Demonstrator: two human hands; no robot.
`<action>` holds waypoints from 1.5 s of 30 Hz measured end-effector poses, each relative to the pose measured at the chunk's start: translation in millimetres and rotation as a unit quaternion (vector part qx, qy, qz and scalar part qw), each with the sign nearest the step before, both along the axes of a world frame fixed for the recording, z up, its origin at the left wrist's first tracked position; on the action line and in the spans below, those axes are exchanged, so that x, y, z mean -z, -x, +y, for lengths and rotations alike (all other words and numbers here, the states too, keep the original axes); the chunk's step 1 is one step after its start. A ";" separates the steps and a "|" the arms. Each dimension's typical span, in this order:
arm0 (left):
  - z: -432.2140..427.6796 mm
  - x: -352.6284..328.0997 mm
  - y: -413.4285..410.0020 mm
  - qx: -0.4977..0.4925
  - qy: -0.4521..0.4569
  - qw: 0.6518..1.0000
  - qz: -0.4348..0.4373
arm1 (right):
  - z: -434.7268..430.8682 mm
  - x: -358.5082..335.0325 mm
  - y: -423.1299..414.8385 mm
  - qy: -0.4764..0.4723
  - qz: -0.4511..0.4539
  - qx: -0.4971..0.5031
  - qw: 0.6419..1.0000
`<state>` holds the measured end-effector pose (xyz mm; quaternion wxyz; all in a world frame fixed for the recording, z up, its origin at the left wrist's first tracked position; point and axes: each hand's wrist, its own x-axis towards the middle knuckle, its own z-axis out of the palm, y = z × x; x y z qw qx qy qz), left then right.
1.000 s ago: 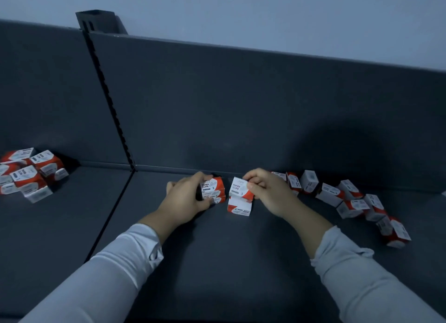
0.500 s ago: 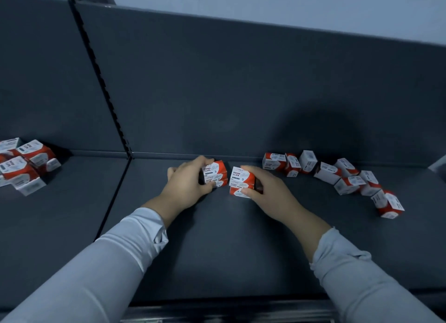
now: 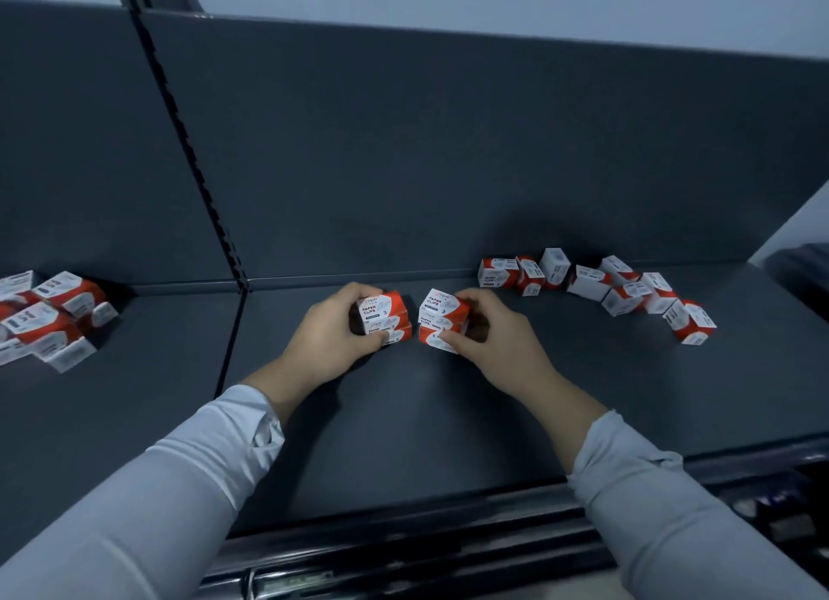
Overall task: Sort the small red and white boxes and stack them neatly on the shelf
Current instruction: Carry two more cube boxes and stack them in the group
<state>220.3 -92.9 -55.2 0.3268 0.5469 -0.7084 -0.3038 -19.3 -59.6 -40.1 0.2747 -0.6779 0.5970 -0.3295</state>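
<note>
Two short stacks of red and white paper-clip boxes stand side by side on the dark shelf [image 3: 403, 411]. My left hand [image 3: 332, 335] grips the left stack [image 3: 386, 318], fingers curled over its top and thumb at its lower front. My right hand [image 3: 489, 337] grips the right stack [image 3: 442, 317], fingers over the top box and thumb on the bottom box. A narrow gap separates the two stacks. A loose row of the same boxes [image 3: 596, 281] curves along the back right of the shelf.
Another heap of these boxes [image 3: 49, 312] lies on the neighbouring shelf section at the left, past a slotted upright [image 3: 197, 169]. The dark back panel [image 3: 448, 151] rises right behind the stacks. The shelf's front rail [image 3: 403, 550] runs below my forearms.
My right hand has set its box squarely on the lower one and now holds both as a stack. My left hand stays on its stack. The view has tilted down slightly.
</note>
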 end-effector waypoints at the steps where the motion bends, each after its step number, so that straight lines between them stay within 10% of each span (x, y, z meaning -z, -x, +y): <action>1: 4.0 -2.4 -3.5 0.006 0.000 1.000 0.005 | 4.6 -0.3 -1.4 0.001 -0.003 -0.001 1.000; 28: 163.6 -59.3 -93.1 -0.022 0.025 0.999 0.014 | 122.1 -30.9 -91.9 0.078 -0.083 -0.090 0.989; 45: 152.2 -49.3 -333.1 -0.009 -0.012 1.000 -0.007 | 105.7 -26.6 -326.5 0.023 -0.026 -0.120 0.992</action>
